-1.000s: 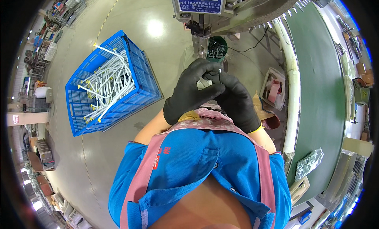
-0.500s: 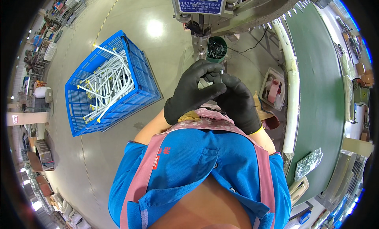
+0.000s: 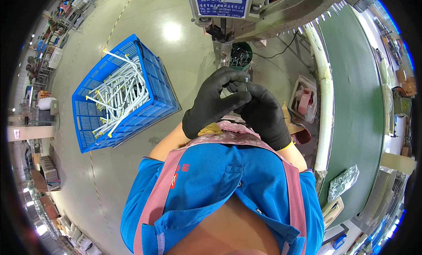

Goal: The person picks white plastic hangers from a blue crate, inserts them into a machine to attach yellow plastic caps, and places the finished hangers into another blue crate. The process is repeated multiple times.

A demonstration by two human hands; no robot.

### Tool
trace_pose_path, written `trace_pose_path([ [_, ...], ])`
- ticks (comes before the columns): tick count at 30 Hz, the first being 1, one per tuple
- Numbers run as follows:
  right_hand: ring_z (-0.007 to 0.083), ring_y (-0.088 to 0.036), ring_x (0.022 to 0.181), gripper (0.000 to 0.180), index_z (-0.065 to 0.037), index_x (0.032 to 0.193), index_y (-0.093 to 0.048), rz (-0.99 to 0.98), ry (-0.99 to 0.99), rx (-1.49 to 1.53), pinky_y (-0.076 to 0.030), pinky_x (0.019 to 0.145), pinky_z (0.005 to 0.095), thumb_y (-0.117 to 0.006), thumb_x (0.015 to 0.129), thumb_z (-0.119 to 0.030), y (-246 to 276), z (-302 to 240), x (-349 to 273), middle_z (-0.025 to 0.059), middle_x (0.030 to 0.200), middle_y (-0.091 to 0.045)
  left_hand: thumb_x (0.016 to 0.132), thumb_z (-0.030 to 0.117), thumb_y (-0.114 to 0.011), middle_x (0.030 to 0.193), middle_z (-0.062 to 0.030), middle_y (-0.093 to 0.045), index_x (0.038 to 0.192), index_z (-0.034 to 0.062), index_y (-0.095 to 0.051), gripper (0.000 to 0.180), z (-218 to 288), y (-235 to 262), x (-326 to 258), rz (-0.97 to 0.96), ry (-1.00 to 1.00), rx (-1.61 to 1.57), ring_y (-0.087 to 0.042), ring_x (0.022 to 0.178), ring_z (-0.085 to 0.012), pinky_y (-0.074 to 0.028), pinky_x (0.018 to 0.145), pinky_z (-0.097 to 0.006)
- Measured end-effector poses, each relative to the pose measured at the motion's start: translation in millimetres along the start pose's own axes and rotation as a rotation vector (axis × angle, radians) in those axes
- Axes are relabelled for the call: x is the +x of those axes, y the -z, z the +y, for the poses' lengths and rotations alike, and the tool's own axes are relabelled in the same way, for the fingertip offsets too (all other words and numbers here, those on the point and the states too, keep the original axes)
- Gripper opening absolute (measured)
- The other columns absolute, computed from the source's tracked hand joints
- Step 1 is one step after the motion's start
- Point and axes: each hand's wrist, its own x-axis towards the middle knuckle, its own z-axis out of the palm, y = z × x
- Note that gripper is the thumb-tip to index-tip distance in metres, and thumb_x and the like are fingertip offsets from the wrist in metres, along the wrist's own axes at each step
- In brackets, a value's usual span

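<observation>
Currently both hands wear black gloves and meet close in front of the chest, above the pink apron straps (image 3: 228,132). Left hand (image 3: 215,103) curled, thumb and forefinger pinched together against the right; right hand (image 3: 263,114) closed, fingertips gripping a small metal screw-like part (image 3: 246,80) that sticks up just above the fingers. Whether the left hand also grips this part cannot be told. Small part sits directly below the grey machine (image 3: 228,9) with a blue plate, and just beside a dark green cup of small metal pieces (image 3: 240,56). Blue plastic crate (image 3: 151,105) of white tubes (image 3: 118,94) with yellow ends stands on the floor, well apart to the left. Green conveyor belt (image 3: 358,92) runs along the right
</observation>
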Motion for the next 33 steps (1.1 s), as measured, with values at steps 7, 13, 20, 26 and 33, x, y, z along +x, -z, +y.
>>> trace_pose_path([
  [7,0.0223,-0.056,0.1,0.036,-0.003,0.118,-0.056,-0.048,0.047,-0.002,-0.044,0.092,0.0373,-0.046,0.096,-0.028,-6,1,4,0.0112,0.112,-0.06,0.087,0.02,-0.066,0.1,-0.0054,-0.058,0.116,0.0006,-0.056,0.037,-6,1,3,-0.016,0.111,-0.148,-0.055,0.089,-0.0134,-0.045,0.079,-0.027],
  [13,0.0192,-0.054,0.086,0.032,-0.001,0.111,-0.058,0.047,0.03,-0.082,-0.044,0.081,0.0318,-0.049,0.094,-0.027,-14,-3,7,0.0092,0.095,-0.06,0.091,0.021,-0.06,0.098,-0.0037,-0.06,0.118,0.0001,-0.055,0.034,-4,1,2,-0.035,0.341,-0.448,-0.056,0.085,-0.0113,-0.045,0.076,-0.025],
  [20,0.0169,-0.051,0.077,0.025,-0.002,0.1,-0.06,0.158,0.019,-0.185,-0.041,0.074,0.0297,-0.051,0.092,-0.024,-22,-4,11,0.0061,0.083,-0.055,0.092,0.027,-0.056,0.097,-0.0053,-0.061,0.119,-0.0022,-0.054,0.039,-2,2,7,-0.056,0.392,-0.544,-0.055,0.086,-0.0116,-0.045,0.075,-0.026],
  [26,0.0153,-0.049,0.075,0.02,-0.004,0.098,-0.06,0.197,0.071,-0.35,-0.04,0.072,0.0277,-0.053,0.092,-0.022,-21,-2,13,0.0048,0.082,-0.054,0.094,0.03,-0.053,0.096,-0.0047,-0.061,0.119,-0.0016,-0.054,0.04,-2,3,9,-0.059,0.424,-0.598,-0.055,0.083,-0.0099,-0.044,0.072,-0.023],
  [33,0.0136,-0.05,0.078,0.023,0.0,0.109,-0.058,0.15,0.035,-0.234,-0.043,0.073,0.0283,-0.053,0.092,-0.015,-16,-1,17,0.0046,0.088,-0.054,0.094,0.034,-0.05,0.091,-0.0019,-0.06,0.12,0.0007,-0.056,0.042,2,7,11,-0.056,0.454,-0.574,-0.049,0.072,-0.006,-0.038,0.062,-0.02],
])
